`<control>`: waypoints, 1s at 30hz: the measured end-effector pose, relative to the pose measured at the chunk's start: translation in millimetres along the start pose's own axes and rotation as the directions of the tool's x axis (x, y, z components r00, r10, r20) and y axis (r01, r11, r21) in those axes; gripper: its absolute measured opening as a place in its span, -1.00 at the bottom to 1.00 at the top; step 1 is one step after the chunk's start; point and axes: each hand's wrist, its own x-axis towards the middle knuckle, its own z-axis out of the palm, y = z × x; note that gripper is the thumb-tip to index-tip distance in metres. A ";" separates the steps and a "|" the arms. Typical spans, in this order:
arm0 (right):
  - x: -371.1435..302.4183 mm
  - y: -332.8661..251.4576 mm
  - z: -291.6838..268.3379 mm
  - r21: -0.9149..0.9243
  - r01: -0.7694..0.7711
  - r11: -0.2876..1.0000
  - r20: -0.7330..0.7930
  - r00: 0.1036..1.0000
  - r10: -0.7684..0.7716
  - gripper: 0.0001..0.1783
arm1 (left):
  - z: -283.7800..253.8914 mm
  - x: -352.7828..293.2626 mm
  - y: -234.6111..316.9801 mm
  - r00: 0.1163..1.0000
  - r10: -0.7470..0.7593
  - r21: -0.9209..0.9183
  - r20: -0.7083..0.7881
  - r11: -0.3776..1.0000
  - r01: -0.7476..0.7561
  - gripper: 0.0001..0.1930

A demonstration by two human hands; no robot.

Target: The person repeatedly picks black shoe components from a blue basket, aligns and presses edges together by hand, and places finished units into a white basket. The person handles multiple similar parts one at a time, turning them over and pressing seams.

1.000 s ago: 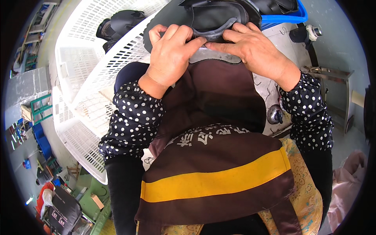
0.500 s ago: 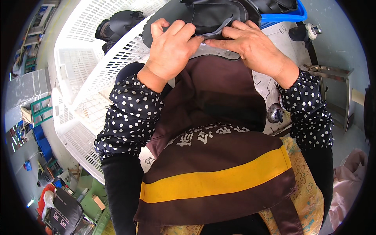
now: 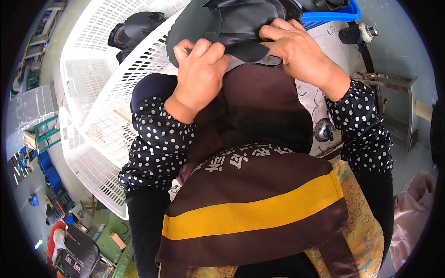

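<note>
A black leather piece, probably a shoe upper (image 3: 245, 23), is spread out beyond my lap at the top of the view. My left hand (image 3: 200, 72) has its fingers curled closed on the near left edge. At the near right edge, my right hand (image 3: 296, 48) pinches the leather with thumb and fingers. Between the hands a black flap (image 3: 248, 52) is folded over, with a grey underside strip (image 3: 269, 60) showing below it. Both thumb tips are partly hidden by the leather.
White perforated plastic baskets (image 3: 118, 76) stand to the left, one holding black leather pieces (image 3: 139, 30). A blue bin (image 3: 331, 17) with more black pieces is at the far right. A brown apron (image 3: 259, 102) covers my lap. A small round metal object (image 3: 323, 130) lies right of it.
My left hand has moved down and slightly left, and my right hand down slightly, so they are farther apart. The leather has shifted toward me, and the black flap now shows between them.
</note>
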 end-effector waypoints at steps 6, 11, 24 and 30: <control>-0.9 -1.6 2.4 0.030 0.009 1.000 -0.072 0.997 -0.007 -0.48 | -4.5 -10.3 20.1 0.981 -0.164 -0.044 0.107 0.985 0.170 -0.81; 4.8 5.3 -1.3 0.074 0.021 0.997 -0.217 0.976 -0.004 -0.60 | -0.8 7.5 7.0 0.993 -0.103 0.007 -0.051 0.995 0.103 -0.80; 20.6 -77.4 -124.7 0.854 0.139 0.501 0.056 0.933 -0.354 -0.42 | -189.3 -5.7 53.9 0.983 -0.040 -0.382 0.181 0.918 0.108 -0.70; 14.5 -86.5 -113.6 0.691 0.034 0.722 -0.014 0.999 -0.034 -0.23 | -161.1 -30.9 74.4 0.977 -0.061 -0.355 0.206 0.926 0.132 -0.66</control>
